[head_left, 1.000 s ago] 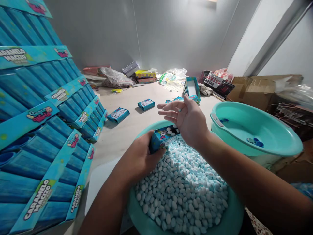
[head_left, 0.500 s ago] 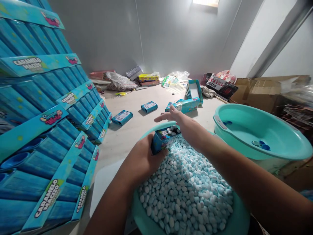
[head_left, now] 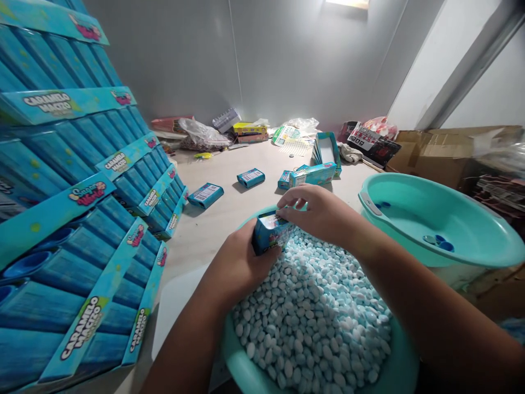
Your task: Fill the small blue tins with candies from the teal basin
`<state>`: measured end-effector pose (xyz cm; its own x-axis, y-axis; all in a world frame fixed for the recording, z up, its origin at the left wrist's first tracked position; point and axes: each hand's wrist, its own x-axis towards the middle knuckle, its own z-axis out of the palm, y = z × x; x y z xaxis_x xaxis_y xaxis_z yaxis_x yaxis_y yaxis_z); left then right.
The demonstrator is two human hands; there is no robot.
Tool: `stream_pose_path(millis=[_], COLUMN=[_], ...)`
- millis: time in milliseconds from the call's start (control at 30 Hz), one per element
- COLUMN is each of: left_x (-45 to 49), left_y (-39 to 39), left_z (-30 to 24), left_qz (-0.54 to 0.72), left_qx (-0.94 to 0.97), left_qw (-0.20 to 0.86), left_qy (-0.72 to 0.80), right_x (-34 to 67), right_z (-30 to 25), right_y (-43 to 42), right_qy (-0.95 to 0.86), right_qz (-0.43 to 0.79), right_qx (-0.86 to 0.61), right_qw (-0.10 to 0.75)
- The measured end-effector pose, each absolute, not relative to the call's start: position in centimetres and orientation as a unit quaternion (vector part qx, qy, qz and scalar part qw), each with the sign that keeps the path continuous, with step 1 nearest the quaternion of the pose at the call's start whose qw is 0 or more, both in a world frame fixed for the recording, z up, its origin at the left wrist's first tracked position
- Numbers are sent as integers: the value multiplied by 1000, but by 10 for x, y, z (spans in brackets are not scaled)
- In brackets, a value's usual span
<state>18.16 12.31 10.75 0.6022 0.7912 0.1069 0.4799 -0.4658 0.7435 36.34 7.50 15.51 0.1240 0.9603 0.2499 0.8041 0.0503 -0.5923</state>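
Note:
My left hand (head_left: 233,268) is wrapped round a small blue candy tin (head_left: 268,236), tilted above the near basin (head_left: 241,369). White and pale-blue oval candies (head_left: 315,312) heap up inside that basin. My right hand (head_left: 322,213) reaches over from the right, its fingers curled at the tin's top right end, with thumb and fingertips pressing there. A pale, printed surface covers the visible part of the tin's top. The right fingers hide the rest.
Trays of blue packs (head_left: 86,323) stack high on the left. Two blue tins lie on the table (head_left: 221,232), near an opened display box (head_left: 326,150). At right stands another turquoise basin (head_left: 443,213) holding a few blue pieces, with a cardboard box (head_left: 426,148) behind.
My right hand has moved from hovering beyond the tin down onto its top, fingers curling in. Candies showed in the tin's opening before; a pale surface now covers it.

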Motion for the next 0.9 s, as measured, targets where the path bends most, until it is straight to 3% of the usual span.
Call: stream_pose_path(millis=[400,600,900], left_x=[182,182,181], left_y=[121,121,122], left_z=[110,110,108], left_qz=[228,230,221], left_qx=[830,827,830], left_qw=[339,343,333], left_qy=[380,382,388], right_x=[363,364,368], right_z=[162,159,155], right_y=[72,72,74], right_qy=[-694,-660,-652], right_qz=[54,126,121], right_qx=[-662,-665,-663], right_qw=[276,326,347])
